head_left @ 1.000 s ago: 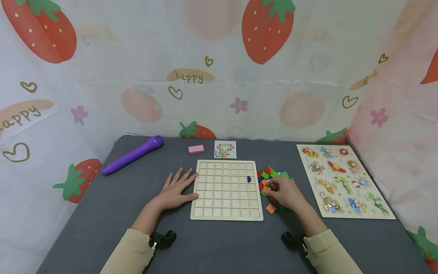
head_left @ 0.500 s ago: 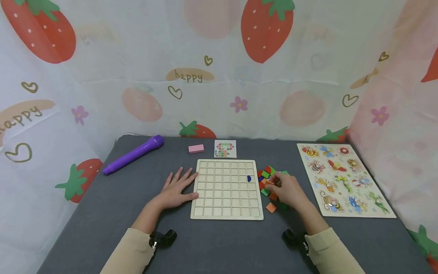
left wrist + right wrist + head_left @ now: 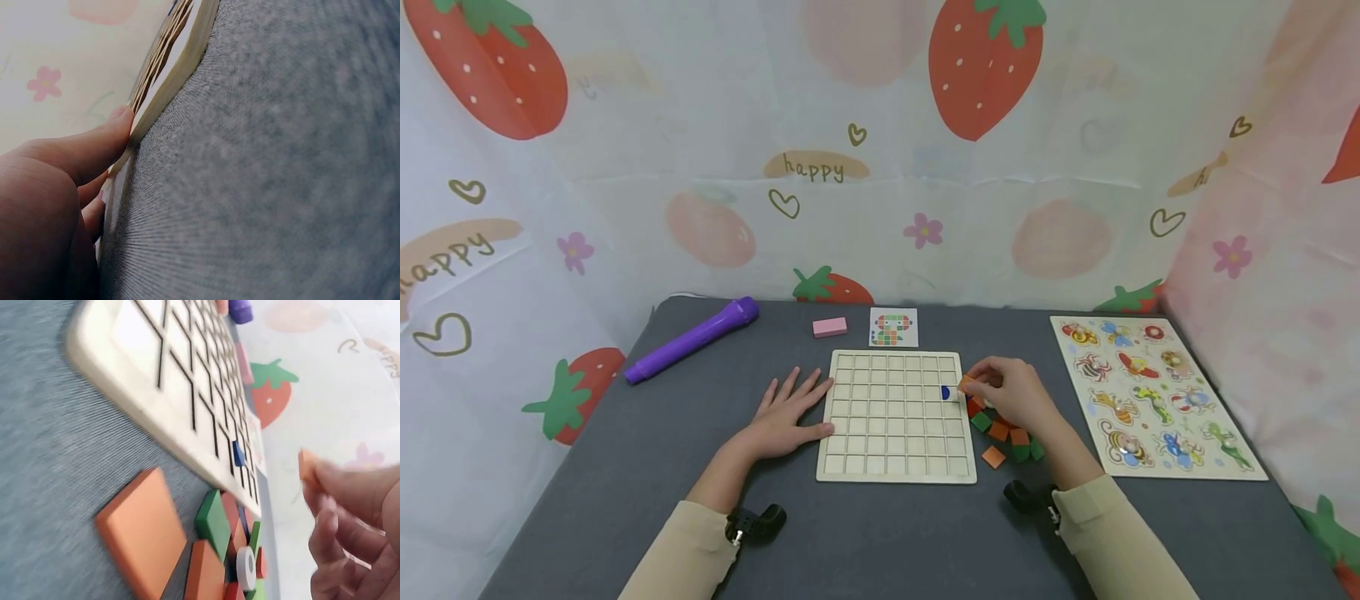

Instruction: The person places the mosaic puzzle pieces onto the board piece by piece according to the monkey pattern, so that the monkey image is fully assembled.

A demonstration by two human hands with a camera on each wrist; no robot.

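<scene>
A pale wooden grid board (image 3: 895,478) lies in the middle of the table, with one blue half-round piece (image 3: 945,392) in a cell near its right side. My left hand (image 3: 784,423) rests with spread fingers at the board's left edge; the left wrist view shows its thumb (image 3: 115,134) against the rim. Between thumb and fingertips my right hand (image 3: 1018,396) pinches an orange square tile (image 3: 306,465), held up by the board's right edge. Under and beside that hand lies a pile of coloured tiles, among them a green tile (image 3: 214,524) and a white ring (image 3: 246,567).
Closest to the front of the pile lies a loose orange tile (image 3: 993,457). Behind the board are a pattern card (image 3: 893,327) and a pink block (image 3: 830,327). A purple microphone-shaped stick (image 3: 692,340) lies back left, and an insect puzzle board (image 3: 1157,400) lies at right.
My right hand has lifted from the pile with an orange tile and moved up and left to the board's right edge. More of the pile shows. The left hand has stayed put.
</scene>
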